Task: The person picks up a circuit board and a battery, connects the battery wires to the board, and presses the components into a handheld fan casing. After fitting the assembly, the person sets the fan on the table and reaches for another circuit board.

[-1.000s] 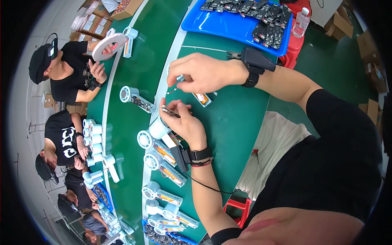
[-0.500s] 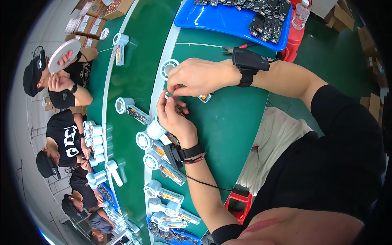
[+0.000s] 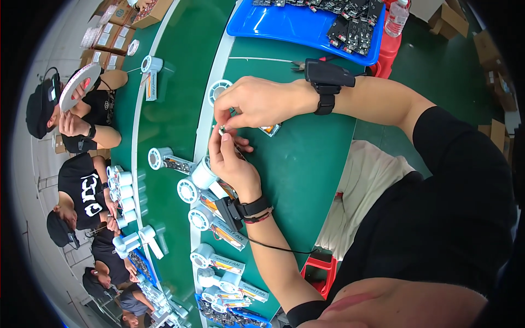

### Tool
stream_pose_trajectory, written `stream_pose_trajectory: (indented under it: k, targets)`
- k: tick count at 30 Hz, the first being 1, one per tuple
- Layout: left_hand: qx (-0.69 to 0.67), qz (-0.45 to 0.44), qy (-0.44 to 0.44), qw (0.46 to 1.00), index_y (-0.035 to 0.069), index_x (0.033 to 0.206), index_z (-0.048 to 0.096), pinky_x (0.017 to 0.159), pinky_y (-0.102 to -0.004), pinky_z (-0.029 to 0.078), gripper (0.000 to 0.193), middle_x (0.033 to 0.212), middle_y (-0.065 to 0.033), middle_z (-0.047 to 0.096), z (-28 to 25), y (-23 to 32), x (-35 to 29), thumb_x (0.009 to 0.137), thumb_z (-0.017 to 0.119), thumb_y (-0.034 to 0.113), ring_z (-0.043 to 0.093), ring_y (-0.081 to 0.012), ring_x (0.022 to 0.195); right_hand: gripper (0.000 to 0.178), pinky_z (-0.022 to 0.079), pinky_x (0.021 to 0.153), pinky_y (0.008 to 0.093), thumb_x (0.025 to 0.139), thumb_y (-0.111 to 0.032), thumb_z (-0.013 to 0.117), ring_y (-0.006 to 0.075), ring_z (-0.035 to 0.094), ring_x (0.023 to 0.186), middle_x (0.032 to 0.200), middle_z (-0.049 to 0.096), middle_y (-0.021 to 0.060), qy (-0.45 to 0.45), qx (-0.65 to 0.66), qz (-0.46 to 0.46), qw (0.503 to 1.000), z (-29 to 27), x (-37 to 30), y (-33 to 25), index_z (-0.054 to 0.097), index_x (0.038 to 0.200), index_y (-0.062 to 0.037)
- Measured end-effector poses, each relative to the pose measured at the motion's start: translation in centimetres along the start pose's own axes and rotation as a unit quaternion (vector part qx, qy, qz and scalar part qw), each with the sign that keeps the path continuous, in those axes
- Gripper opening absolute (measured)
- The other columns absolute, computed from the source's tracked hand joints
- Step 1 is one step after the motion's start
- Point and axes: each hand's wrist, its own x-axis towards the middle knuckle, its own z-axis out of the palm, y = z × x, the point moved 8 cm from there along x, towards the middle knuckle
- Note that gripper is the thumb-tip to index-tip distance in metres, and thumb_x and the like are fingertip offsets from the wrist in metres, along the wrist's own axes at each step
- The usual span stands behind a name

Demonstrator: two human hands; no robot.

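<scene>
My left hand (image 3: 234, 164) and my right hand (image 3: 254, 104) meet above the near edge of the green bench. Both are closed, fingertips together around a small piece with a pale end (image 3: 222, 130). Part of a dark circuit board (image 3: 239, 153) shows among my left fingers; the rest is hidden. My right thumb and forefinger pinch at the pale end, and what they grip is too small to make out. Under my right hand lies a light-blue handheld fan (image 3: 219, 92), its middle covered. Another fan (image 3: 204, 174) stands beside my left hand.
A blue tray (image 3: 284, 26) of circuit boards sits at the top, with pliers (image 3: 298, 66) beside it. Several fans (image 3: 202, 256) line the bench edge. On the green belt lies a fan (image 3: 178, 163) with its boards exposed. Co-workers (image 3: 82, 186) sit across, and a water bottle (image 3: 396, 19) stands upper right.
Fans on the belt have moved down the picture, one coming close to the fans beside my left hand. My fingers have shifted slightly around the small piece.
</scene>
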Motion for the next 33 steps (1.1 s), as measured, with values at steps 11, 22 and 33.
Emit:
stream_pose_trajectory:
  k: [11, 22, 33]
  targets:
    - [0.016, 0.006, -0.017, 1.0, -0.005, 0.131, 0.058, 0.05, -0.0193, 0.039, 0.037, 0.097, -0.0052, 0.068, 0.3, 0.0, 0.2, 0.103, 0.058, 0.02, 0.055, -0.0058, 0.064, 0.012, 0.053, 0.065, 0.0382, 0.09, -0.013, 0.07, 0.0289, 0.067, 0.077, 0.088, 0.069, 0.0098, 0.031, -0.094, -0.096, 0.99, -0.4, -0.2, -0.7, 0.067, 0.095, -0.0028]
    - [0.022, 0.018, -0.006, 1.0, -0.005, 0.131, 0.058, 0.052, -0.0189, 0.04, 0.037, 0.098, -0.0055, 0.068, 0.6, 0.0, 0.0, 0.102, 0.059, 0.018, 0.055, -0.0059, 0.065, 0.019, 0.054, 0.074, 0.0414, 0.086, -0.016, 0.067, 0.0313, 0.069, 0.088, 0.095, 0.072, 0.0118, 0.012, -0.044, -0.063, 0.997, -0.9, 0.2, -0.2, 0.07, 0.099, -0.0031]
    - [0.029, 0.022, -0.007, 0.999, -0.004, 0.132, 0.057, 0.055, -0.0208, 0.043, 0.037, 0.095, -0.0056, 0.065, 0.7, 0.4, -0.3, 0.102, 0.058, 0.018, 0.056, -0.0075, 0.068, 0.016, 0.055, 0.077, 0.0405, 0.086, -0.014, 0.066, 0.0319, 0.07, 0.089, 0.095, 0.073, 0.0145, 0.027, 0.074, 0.053, 0.995, -1.2, 0.3, 0.4, 0.068, 0.096, -0.0015]
